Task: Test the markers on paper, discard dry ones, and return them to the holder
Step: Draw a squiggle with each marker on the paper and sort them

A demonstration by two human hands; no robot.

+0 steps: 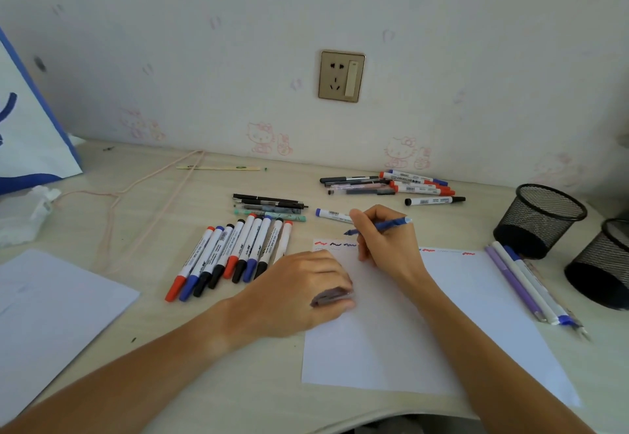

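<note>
While right hand [388, 246] pinches blue pen [381, 226]: pale wooden desk [143, 215], left hand [299, 290] holding its cap.

two bare forearms, no sleeves, no jewellery

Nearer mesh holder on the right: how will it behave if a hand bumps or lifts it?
The mesh holder looks like thin wire mesh with nothing showing inside, so it is probably light and slides easily. It already seems to lean or lie tipped, so a bump would likely roll it. The open rim should give fingers an easy hold.
</note>
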